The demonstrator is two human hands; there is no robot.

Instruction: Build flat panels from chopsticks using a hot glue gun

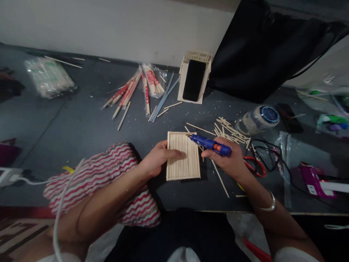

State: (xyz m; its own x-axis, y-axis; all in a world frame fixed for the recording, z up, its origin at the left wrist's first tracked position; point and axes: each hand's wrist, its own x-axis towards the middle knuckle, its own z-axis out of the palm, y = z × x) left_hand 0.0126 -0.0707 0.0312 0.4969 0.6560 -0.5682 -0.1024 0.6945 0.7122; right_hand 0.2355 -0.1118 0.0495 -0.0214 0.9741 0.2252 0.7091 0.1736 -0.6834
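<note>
A panel of wooden sticks [182,167], laid side by side within a stick frame, is tilted up above the dark table. My left hand [160,156] grips its left edge, the thumb lying across the sticks. In my right hand [229,160] is a blue hot glue gun [208,143] with an orange part showing on its body. Its nozzle points left, at the panel's top edge; whether it touches the wood I cannot tell. Loose sticks [229,131] lie scattered behind and beside my right hand.
A phone [194,80] leans on a small stick-built stand. Packets of red-wrapped chopsticks [127,92] and a bag of sticks [50,78] lie behind. To the right are a clear jar [256,120], red-handled scissors [256,165] and black cable. Striped cloth [109,174] lies under my left forearm.
</note>
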